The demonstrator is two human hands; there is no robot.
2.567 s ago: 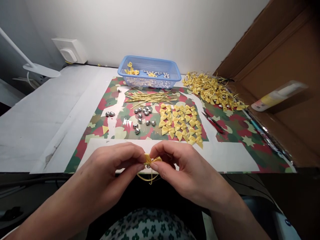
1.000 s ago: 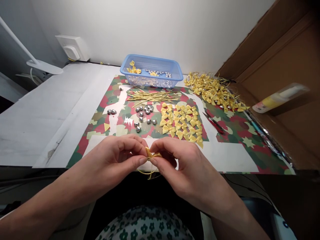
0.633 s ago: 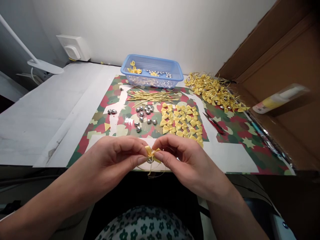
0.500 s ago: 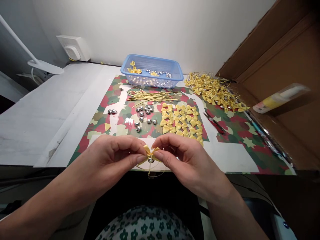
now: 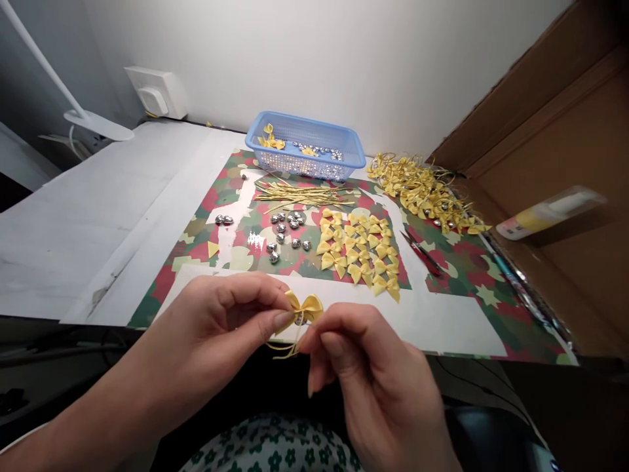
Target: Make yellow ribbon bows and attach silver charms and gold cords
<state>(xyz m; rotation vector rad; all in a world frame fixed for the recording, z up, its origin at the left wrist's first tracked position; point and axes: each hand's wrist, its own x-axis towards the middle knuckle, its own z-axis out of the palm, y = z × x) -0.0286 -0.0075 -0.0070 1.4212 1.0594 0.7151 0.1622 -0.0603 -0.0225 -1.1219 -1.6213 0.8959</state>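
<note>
Between finger and thumb, my left hand [image 5: 221,328] pinches the left side of a yellow bow [image 5: 309,307]. A silver bell partly shows behind the bow's middle, and thin yellow cords hang below. My right hand [image 5: 373,367] is curled at the bow's lower right, its fingers drawn together by the cords; what it grips, if anything, is hidden. Beyond the hands, several yellow bows [image 5: 358,252] lie in three columns. Several silver bells [image 5: 280,228] rest left of them, with a bundle of yellow cords [image 5: 299,193] behind.
A blue basket [image 5: 304,123] with bells and bows stands at the back. A heap of belled bows [image 5: 417,183] lies back right, near red-handled scissors [image 5: 425,255]. A bottle [image 5: 545,213] is by the cardboard wall [image 5: 570,118]. A lamp [image 5: 98,124] stands left.
My right hand has let go of the bow's right side and moved down and right, its fingers now curled. My left hand still pinches the bow. The view has shifted slightly.
</note>
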